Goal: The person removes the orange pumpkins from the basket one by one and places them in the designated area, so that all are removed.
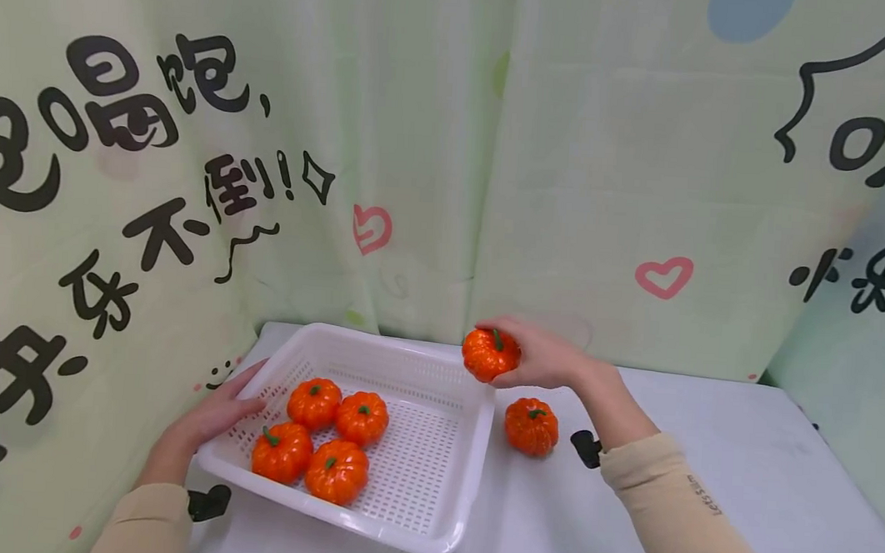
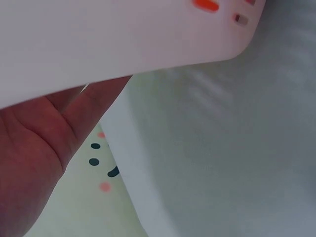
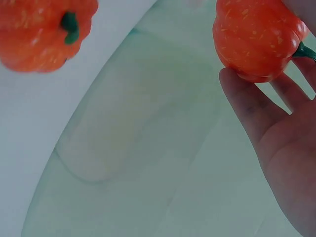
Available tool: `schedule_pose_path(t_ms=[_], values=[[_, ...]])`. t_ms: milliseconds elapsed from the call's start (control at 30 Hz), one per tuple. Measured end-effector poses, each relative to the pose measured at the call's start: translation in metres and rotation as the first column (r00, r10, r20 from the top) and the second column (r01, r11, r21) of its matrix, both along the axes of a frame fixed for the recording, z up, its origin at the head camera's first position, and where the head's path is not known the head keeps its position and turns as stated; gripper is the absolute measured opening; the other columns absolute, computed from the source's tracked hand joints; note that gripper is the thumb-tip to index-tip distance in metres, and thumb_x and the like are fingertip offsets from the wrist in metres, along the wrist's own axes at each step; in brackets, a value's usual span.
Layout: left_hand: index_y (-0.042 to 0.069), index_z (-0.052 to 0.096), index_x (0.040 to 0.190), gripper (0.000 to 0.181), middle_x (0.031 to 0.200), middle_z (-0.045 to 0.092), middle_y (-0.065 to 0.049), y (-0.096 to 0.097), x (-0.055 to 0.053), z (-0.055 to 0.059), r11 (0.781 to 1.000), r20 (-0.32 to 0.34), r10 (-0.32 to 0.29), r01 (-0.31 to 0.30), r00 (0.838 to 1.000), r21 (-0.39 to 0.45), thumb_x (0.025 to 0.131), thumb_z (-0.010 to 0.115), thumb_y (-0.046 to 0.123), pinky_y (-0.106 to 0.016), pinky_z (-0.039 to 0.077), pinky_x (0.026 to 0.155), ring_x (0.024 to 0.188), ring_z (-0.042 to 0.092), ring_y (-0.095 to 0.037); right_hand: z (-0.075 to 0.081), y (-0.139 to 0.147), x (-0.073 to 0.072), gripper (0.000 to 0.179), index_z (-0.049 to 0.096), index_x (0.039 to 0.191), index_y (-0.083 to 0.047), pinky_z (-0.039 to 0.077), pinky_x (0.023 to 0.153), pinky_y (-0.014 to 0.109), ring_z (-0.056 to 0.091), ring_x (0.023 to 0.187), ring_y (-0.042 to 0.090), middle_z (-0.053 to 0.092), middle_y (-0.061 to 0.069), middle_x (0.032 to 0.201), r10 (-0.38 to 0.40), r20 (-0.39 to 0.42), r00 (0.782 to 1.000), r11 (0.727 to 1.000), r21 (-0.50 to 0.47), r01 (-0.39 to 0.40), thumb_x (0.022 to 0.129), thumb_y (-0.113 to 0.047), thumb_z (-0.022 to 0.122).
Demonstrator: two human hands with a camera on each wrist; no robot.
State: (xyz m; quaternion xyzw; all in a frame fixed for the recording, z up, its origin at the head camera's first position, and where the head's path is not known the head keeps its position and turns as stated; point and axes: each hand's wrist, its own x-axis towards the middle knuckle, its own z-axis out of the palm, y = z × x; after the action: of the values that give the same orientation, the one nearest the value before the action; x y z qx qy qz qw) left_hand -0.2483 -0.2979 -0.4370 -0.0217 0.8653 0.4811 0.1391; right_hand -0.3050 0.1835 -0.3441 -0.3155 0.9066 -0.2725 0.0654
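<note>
In the head view my right hand (image 1: 547, 355) holds a small orange toy pumpkin (image 1: 489, 356) with a green stem, raised at the right rim of a white plastic basket (image 1: 469, 478). The right wrist view shows fingers and thumb around this pumpkin (image 3: 256, 37). My left hand (image 1: 213, 415) grips the basket's left side, thumb over the rim; in the left wrist view its fingertips are hidden behind the basket wall (image 2: 108, 44). Several similar pumpkins (image 1: 336, 471) sit grouped in the basket's left half. Another pumpkin (image 1: 531, 427) rests on the table, right of the basket.
The basket stands on a white table (image 1: 702, 474), turned at an angle. A pale green curtain (image 1: 567, 191) with black characters and pink hearts hangs behind the table and along both sides, close to its back edge.
</note>
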Motion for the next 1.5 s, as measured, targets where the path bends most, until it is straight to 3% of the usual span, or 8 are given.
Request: schedule_pose_path(t_ms=[233, 500, 967, 1267, 1500], values=[[0.018, 0.013, 0.164, 0.074, 0.156, 0.024, -0.032, -0.001, 0.001, 0.001, 1.000, -0.002, -0.002, 0.002, 1.000, 0.005, 0.103, 0.054, 0.025, -0.045, 0.060, 0.074, 0.104, 0.062, -0.033, 0.000, 0.033, 0.000, 0.071, 0.051, 0.146, -0.009, 0.052, 0.094, 0.049, 0.050, 0.123, 0.033, 0.055, 0.011, 0.139, -0.062, -0.019, 0.998, 0.998, 0.002, 0.062, 0.081, -0.013, 0.081], [0.019, 0.011, 0.164, 0.075, 0.157, 0.022, -0.032, -0.001, 0.001, 0.001, 1.000, -0.001, -0.012, 0.012, 1.000, 0.009, 0.103, 0.054, 0.025, -0.045, 0.060, 0.073, 0.105, 0.062, -0.034, -0.012, 0.070, 0.010, 0.068, 0.052, 0.142, -0.006, 0.053, 0.092, 0.050, 0.049, 0.120, 0.034, 0.055, 0.012, 0.133, -0.106, -0.002, 0.994, 0.994, 0.009, 0.106, 0.081, -0.014, 0.082], [0.018, 0.011, 0.164, 0.075, 0.157, 0.022, -0.032, -0.001, 0.001, 0.001, 1.000, -0.009, -0.018, 0.018, 1.000, 0.010, 0.103, 0.054, 0.022, -0.046, 0.060, 0.074, 0.107, 0.061, -0.036, -0.053, 0.112, 0.026, 0.075, 0.051, 0.144, -0.003, 0.050, 0.095, 0.058, 0.048, 0.123, 0.041, 0.054, 0.018, 0.136, -0.220, 0.087, 0.972, 0.974, 0.072, 0.214, 0.079, -0.023, 0.085], [0.019, 0.011, 0.164, 0.077, 0.158, 0.022, -0.032, 0.000, 0.001, 0.001, 1.000, -0.002, -0.009, 0.009, 1.000, 0.002, 0.102, 0.056, 0.023, -0.046, 0.060, 0.074, 0.109, 0.060, -0.038, -0.082, 0.123, 0.034, 0.076, 0.054, 0.142, -0.004, 0.048, 0.096, 0.062, 0.047, 0.125, 0.044, 0.054, 0.020, 0.137, -0.256, 0.141, 0.956, 0.965, 0.093, 0.245, 0.077, -0.024, 0.087], [0.019, 0.010, 0.164, 0.077, 0.158, 0.020, -0.032, 0.001, 0.001, 0.002, 1.000, -0.001, -0.012, 0.012, 1.000, 0.006, 0.102, 0.056, 0.025, -0.047, 0.060, 0.075, 0.113, 0.058, -0.041, -0.094, 0.125, 0.039, 0.075, 0.054, 0.141, -0.002, 0.048, 0.094, 0.063, 0.048, 0.123, 0.045, 0.054, 0.021, 0.136, -0.273, 0.169, 0.947, 0.960, 0.106, 0.258, 0.076, -0.022, 0.087]])
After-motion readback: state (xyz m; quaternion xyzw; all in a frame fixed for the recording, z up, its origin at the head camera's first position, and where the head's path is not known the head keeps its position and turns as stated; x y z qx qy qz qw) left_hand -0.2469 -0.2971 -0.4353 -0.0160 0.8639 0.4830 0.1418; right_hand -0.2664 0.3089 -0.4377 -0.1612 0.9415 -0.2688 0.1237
